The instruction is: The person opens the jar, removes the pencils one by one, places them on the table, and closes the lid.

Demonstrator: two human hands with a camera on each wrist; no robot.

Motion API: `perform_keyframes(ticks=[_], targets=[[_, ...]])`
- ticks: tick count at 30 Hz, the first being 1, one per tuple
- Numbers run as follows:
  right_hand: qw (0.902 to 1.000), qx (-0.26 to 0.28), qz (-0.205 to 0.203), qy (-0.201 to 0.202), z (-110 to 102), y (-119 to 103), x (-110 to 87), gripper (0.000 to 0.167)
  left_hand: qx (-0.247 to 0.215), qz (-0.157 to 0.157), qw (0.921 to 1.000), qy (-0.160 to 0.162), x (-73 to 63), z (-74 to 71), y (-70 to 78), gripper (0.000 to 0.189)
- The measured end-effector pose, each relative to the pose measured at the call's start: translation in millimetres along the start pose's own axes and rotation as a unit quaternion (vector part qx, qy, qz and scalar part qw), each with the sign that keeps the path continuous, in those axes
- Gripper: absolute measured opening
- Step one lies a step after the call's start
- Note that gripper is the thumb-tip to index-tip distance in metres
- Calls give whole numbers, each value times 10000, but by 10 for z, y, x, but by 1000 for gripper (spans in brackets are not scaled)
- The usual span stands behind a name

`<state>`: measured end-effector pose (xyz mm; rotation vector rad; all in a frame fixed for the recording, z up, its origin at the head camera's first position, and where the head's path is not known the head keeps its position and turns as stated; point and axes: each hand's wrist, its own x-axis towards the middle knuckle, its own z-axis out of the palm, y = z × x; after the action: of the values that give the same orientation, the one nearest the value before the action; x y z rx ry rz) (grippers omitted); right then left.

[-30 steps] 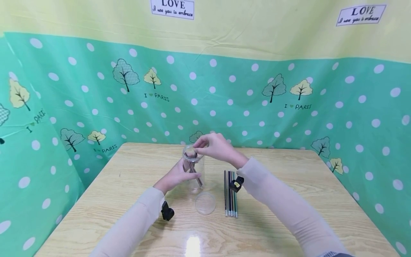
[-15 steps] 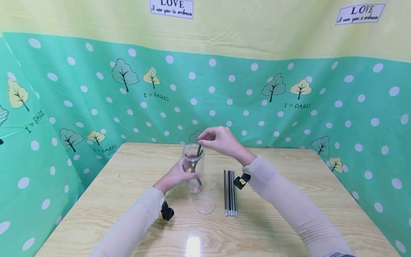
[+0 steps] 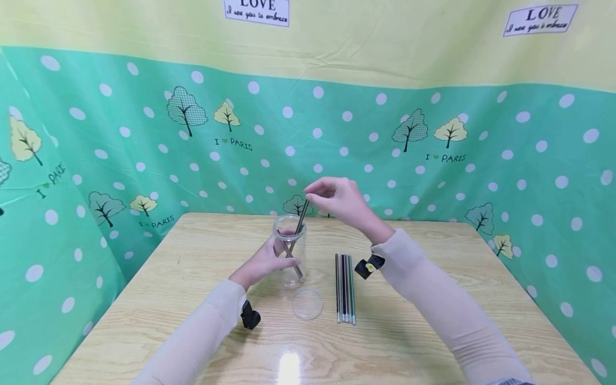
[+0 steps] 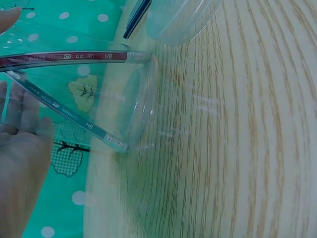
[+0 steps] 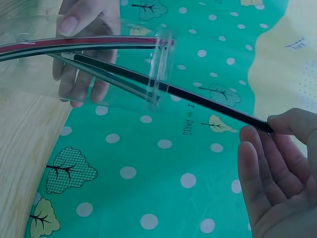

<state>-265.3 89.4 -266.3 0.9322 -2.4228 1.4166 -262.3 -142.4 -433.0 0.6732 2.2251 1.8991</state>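
My left hand [image 3: 263,262] grips a clear cylindrical jar [image 3: 300,250], which stands upright and uncovered on the table. Inside it lean a red pencil [image 4: 91,56] and a teal pencil [image 4: 69,115], their eraser ends down in the left wrist view. Above the jar's mouth, my right hand [image 3: 341,203] pinches the upper end of a black pencil [image 5: 213,104] between thumb and fingertips. That pencil slants out past the rim, its lower part still within the jar. The jar wall partly blurs the fingers of my left hand behind it.
A round clear lid [image 3: 307,303] lies on the wooden table [image 3: 207,256] in front of the jar. To its right, several pencils [image 3: 344,289] lie side by side, eraser ends toward me. A green and yellow patterned curtain [image 3: 337,133] hangs behind the table.
My right hand has risen from the jar's mouth and moved right, drawing the black pencil partway out. My left hand and the jar have stayed in place.
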Motion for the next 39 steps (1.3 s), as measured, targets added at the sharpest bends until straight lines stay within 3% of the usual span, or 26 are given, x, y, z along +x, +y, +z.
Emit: perform_keyframes(ticks=[15, 23, 27, 35, 39], targets=[[9982, 288, -166, 503, -136, -53, -37, 14, -91, -243, 9996, 75, -12, 7, 16, 76], [9958, 218, -314, 832, -229, -402, -161, 16, -78, -227, 9996, 114, -3, 12, 3, 78], [9949, 159, -386, 919, -275, -456, -194, 16, -74, -182, 9998, 94, -1, 8, -2, 79], [9922, 279, -513, 1102, -364, -461, -200, 16, -30, -233, 9997, 117, -9, 5, 8, 79], [9900, 446, -575, 1206, -396, -302, -159, 17, 10, -346, 9993, 158, -19, 4, 19, 81]])
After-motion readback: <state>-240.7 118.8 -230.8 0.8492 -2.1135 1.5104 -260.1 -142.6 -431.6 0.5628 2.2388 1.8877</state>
